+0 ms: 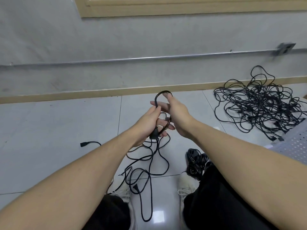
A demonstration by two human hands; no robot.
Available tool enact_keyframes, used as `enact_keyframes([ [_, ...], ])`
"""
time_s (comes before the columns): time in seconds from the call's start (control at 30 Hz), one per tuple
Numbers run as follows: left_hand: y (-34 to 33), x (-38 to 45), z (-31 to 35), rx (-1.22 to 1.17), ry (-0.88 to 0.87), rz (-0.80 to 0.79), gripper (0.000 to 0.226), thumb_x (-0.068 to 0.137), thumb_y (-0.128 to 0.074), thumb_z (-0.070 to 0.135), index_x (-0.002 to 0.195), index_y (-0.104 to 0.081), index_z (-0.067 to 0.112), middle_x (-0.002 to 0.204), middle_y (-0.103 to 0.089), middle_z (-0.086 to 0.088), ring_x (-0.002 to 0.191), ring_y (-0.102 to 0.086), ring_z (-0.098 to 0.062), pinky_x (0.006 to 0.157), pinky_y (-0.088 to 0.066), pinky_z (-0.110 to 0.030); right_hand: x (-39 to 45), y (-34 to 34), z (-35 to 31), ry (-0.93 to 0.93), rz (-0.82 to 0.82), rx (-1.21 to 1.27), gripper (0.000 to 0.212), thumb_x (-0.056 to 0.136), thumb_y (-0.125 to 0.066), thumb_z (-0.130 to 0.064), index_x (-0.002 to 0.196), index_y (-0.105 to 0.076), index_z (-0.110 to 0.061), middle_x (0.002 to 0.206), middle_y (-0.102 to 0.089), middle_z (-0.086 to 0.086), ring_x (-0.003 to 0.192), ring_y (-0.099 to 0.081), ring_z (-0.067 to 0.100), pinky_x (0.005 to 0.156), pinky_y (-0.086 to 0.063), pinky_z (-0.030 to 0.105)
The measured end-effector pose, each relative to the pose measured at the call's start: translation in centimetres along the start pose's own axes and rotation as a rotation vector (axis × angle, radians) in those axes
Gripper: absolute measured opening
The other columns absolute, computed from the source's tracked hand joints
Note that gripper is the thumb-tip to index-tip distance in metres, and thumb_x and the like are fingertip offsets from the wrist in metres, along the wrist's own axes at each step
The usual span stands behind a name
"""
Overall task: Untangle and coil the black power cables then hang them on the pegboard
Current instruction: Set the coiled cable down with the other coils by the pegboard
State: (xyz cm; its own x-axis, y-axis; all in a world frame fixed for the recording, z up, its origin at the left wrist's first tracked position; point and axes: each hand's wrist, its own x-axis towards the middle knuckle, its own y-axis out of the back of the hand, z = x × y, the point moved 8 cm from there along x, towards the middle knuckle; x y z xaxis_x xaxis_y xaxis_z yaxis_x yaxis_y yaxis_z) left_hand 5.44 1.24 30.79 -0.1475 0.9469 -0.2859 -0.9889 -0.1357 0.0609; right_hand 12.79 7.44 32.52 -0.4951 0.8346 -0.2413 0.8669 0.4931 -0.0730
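Observation:
My left hand grips a black power cable near its plug end, with a loop of it arching up above the fingers. My right hand reaches over that loop, its fingers on the far side of the cable. The rest of this cable hangs down and sprawls in loose bends on the tiled floor between my feet. A large tangled heap of black cables lies on the floor at the right. A coiled black bundle sits by my right shoe. The white pegboard lies at the right edge.
A grey wall with a metal conduit and a wooden skirting board runs across the back. A loose cable end with a connector lies on the tiles at the left. My white shoes stand at the bottom.

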Motion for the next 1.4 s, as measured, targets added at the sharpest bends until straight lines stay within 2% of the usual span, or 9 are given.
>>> enact_keyframes([
  [0.13, -0.1, -0.2, 0.6, 0.124, -0.07, -0.051, 0.028, 0.112, -0.029, 0.04, 0.118, -0.049, 0.022, 0.061, -0.058, -0.004, 0.056, -0.052, -0.02, 0.061, -0.045, -0.028, 0.0, -0.2, 0.6, -0.112, 0.056, 0.433, 0.036, 0.111, -0.03, -0.041, 0.126, -0.053, -0.017, 0.095, -0.076, 0.004, 0.097, -0.069, 0.023, 0.08, -0.056, 0.037],
  [0.27, -1.0, -0.1, 0.4, 0.264, -0.09, -0.088, 0.039, 0.102, -0.038, 0.057, 0.099, -0.049, 0.02, 0.059, -0.047, 0.003, 0.059, -0.059, -0.023, 0.094, -0.052, -0.048, 0.3, -0.5, 0.5, -0.195, 0.07, 0.551, 0.047, 0.11, -0.03, -0.047, 0.133, -0.055, -0.015, 0.064, -0.047, 0.0, 0.061, -0.044, 0.017, 0.067, -0.047, 0.029],
  [0.33, -1.2, -0.2, 0.2, 0.223, -0.088, -0.102, 0.039, 0.105, -0.04, 0.051, 0.092, -0.047, 0.014, 0.059, -0.046, 0.004, 0.056, -0.052, -0.019, 0.09, -0.056, -0.05, 0.4, 0.2, 0.0, -0.186, 0.094, 0.503, 0.056, 0.107, -0.027, -0.058, 0.109, -0.064, -0.015, 0.055, -0.038, -0.004, 0.055, -0.034, 0.013, 0.057, -0.033, 0.025],
  [0.43, -1.6, -0.5, 0.2, 0.137, -0.057, -0.136, 0.033, 0.11, -0.038, 0.038, 0.094, -0.057, 0.015, 0.063, -0.039, 0.005, 0.054, -0.041, -0.013, 0.072, -0.056, -0.039, 0.4, 2.3, 0.2, -0.186, 0.238, 0.453, 0.054, 0.105, -0.025, -0.063, 0.075, -0.04, -0.021, 0.051, -0.034, -0.006, 0.051, -0.028, 0.015, 0.052, -0.023, 0.029],
  [0.8, -2.1, -1.2, -0.4, 0.121, 0.055, -0.199, 0.031, 0.111, -0.038, 0.029, 0.117, -0.058, 0.052, 0.062, -0.03, 0.006, 0.047, -0.028, -0.009, 0.045, -0.028, -0.022, 0.6, 4.7, -0.9, -0.004, 0.329, 0.096, 0.052, 0.105, -0.025, -0.059, 0.069, -0.034, -0.023, 0.065, -0.037, -0.002, 0.06, -0.032, 0.019, 0.06, -0.054, 0.03],
  [0.97, -1.0, -1.2, -0.5, -0.111, 0.051, -0.075, 0.036, 0.111, -0.042, 0.021, 0.128, -0.061, 0.046, 0.059, -0.026, 0.006, 0.045, -0.023, -0.008, 0.042, -0.018, -0.019, 1.0, 3.6, -0.2, -0.032, 0.128, 0.03, 0.059, 0.101, -0.025, -0.069, 0.095, -0.062, -0.024, 0.085, -0.071, -0.002, 0.086, -0.066, 0.017, 0.097, -0.05, 0.044],
  [1.1, 0.7, -0.4, 1.4, -0.347, -0.058, 0.025, 0.038, 0.11, -0.041, 0.016, 0.133, -0.06, 0.04, 0.056, -0.024, 0.007, 0.043, -0.019, -0.005, 0.039, -0.017, -0.016, 0.1, 0.8, 3.0, -0.191, -0.234, -0.068, 0.086, 0.087, -0.015, -0.088, 0.141, -0.049, -0.031, 0.115, -0.076, 0.006, 0.115, -0.069, 0.021, 0.104, -0.048, 0.05],
  [1.27, 2.7, 0.7, 2.4, -0.573, -0.157, 0.197, 0.036, 0.111, -0.039, 0.015, 0.127, -0.06, 0.04, 0.058, -0.024, 0.005, 0.045, -0.02, -0.005, 0.041, -0.021, -0.016, -2.9, -3.4, 5.4, -0.25, -0.627, -0.457, 0.068, 0.096, -0.018, -0.076, 0.125, -0.06, -0.03, 0.127, -0.069, -0.014, 0.121, -0.058, -0.003, 0.108, -0.034, 0.038],
  [1.4, 4.8, 1.1, 2.2, -0.593, -0.184, 0.355, 0.033, 0.111, -0.039, 0.018, 0.124, -0.062, 0.039, 0.061, -0.021, 0.004, 0.049, -0.017, -0.009, 0.043, -0.021, -0.02, -2.6, -3.4, 4.2, -0.096, -0.585, -0.524, 0.029, 0.099, -0.06, -0.045, 0.094, -0.06, -0.017, 0.084, -0.073, -0.007, 0.087, -0.068, 0.008, 0.097, -0.049, 0.038],
])
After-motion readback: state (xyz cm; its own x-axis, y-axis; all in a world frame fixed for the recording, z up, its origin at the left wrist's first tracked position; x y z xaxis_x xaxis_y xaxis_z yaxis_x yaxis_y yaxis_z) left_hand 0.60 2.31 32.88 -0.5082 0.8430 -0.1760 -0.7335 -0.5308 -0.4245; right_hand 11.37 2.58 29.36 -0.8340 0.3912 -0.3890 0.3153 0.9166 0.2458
